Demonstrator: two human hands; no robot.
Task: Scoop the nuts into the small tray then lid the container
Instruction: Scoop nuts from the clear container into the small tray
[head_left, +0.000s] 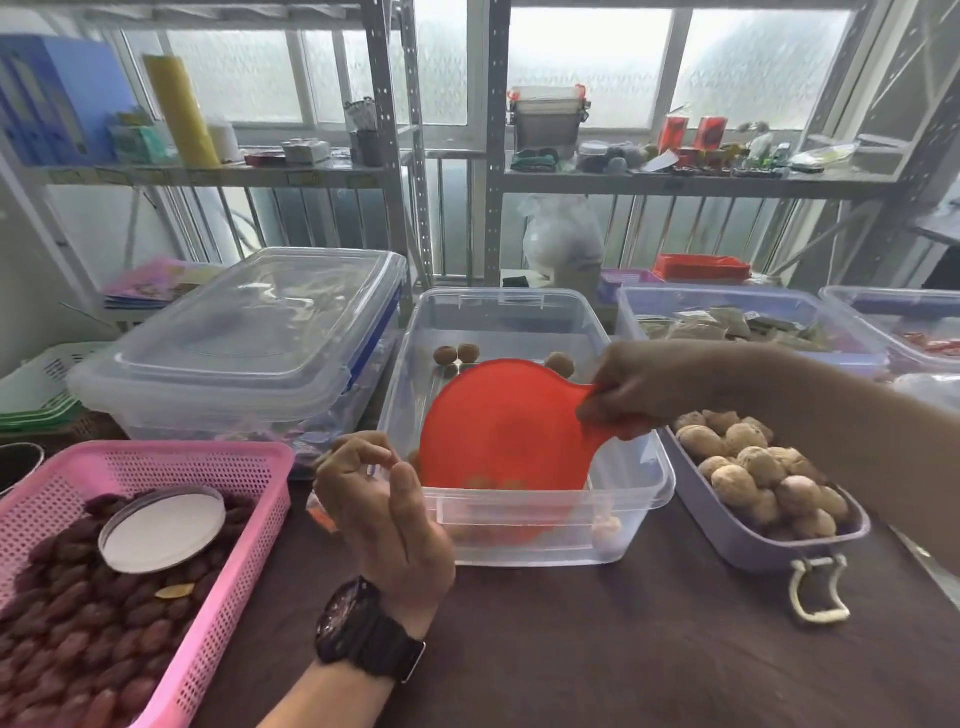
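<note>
A clear plastic container stands at the table's middle with a few walnuts left at its far end. My right hand grips the handle of a red scoop, whose bowl dips into the container's near end. My left hand rests against the container's near left rim, fingers curled and apart, holding nothing. The small lilac tray to the right is heaped with walnuts. The clear lid lies on a neighbouring box at the left.
A pink basket of dark dried fruit with a round white lid sits at the near left. More clear bins stand at the back right. Metal shelving rises behind the table.
</note>
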